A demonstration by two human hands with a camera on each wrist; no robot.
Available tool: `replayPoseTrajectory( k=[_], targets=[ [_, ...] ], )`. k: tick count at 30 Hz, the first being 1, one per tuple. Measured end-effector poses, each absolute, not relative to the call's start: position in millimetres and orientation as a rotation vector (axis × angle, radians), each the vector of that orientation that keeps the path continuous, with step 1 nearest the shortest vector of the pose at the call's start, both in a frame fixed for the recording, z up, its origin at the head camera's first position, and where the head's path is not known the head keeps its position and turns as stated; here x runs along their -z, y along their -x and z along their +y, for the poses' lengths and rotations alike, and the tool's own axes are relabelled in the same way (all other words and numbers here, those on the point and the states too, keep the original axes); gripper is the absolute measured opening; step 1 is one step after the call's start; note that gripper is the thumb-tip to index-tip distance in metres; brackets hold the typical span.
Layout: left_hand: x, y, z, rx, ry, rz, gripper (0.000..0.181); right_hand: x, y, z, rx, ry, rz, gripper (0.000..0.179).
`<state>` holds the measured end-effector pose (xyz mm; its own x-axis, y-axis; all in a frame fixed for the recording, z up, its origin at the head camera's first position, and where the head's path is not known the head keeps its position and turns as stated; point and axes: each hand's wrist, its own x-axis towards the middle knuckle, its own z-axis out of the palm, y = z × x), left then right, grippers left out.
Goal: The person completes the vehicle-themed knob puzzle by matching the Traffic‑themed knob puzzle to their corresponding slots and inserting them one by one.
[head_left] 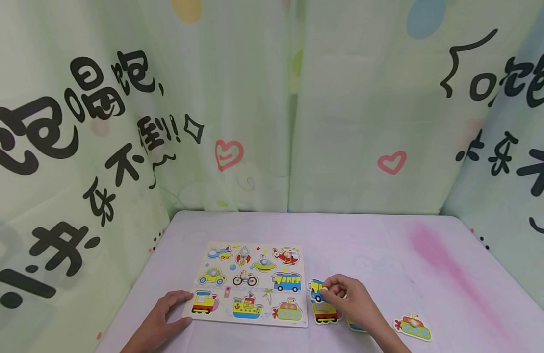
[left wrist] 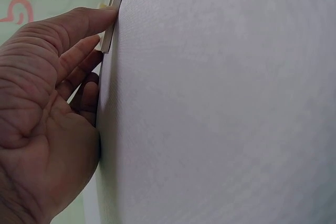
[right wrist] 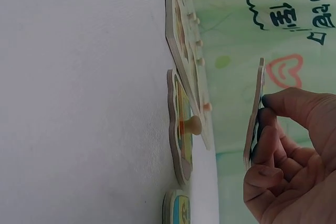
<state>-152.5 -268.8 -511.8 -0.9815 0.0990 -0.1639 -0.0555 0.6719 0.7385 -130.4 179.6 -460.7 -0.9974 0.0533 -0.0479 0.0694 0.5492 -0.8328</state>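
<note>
You had the bus piece [head_left: 316, 290] in your right hand [head_left: 349, 301], raised above the worktop [head_left: 364, 245] just beyond the right edge of the puzzle board [head_left: 265, 281]. Your right fingers were pinched together on it, apparently by its knob, though they hid most of that grip. Your left hand [head_left: 159, 321] rested at the board's left edge, thumb and forefinger apart, both touching the rim.

The piece looked like a flat wooden cutout, so it was probably light and stiff, with no give under a pinch. Its printed face seemed smooth and might have slipped under a flat fingertip; the thin edge offered little to hold. The knob was likely the surest place to take hold, as the one standing up from the train piece [head_left: 326, 316] suggested. That piece lay just right of the board, picture side up. A firm drop could perhaps have chipped a corner, but it hardly seemed fragile.

Farther right of the board lay a piece partly hidden by your right hand [head_left: 356, 328], and well apart from the board, the submarine piece [head_left: 413, 329], both probably handled the same way.
</note>
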Motion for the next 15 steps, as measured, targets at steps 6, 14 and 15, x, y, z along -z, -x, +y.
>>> replayPoseTrajectory(
  k=[6,14,15],
  targets=[
    [514,153,-269,-1.199,-0.029,2.697,0.056,463,137,170,1.476,-0.035,2.770,0.015],
    [512,151,-269,-1.219,-0.059,2.698,0.053,465,144,159,1.473,0.005,2.761,0.017],
    [511,151,-269,-1.217,-0.063,2.701,0.052,466,145,158,1.470,0.014,2.763,0.017]
  ],
)
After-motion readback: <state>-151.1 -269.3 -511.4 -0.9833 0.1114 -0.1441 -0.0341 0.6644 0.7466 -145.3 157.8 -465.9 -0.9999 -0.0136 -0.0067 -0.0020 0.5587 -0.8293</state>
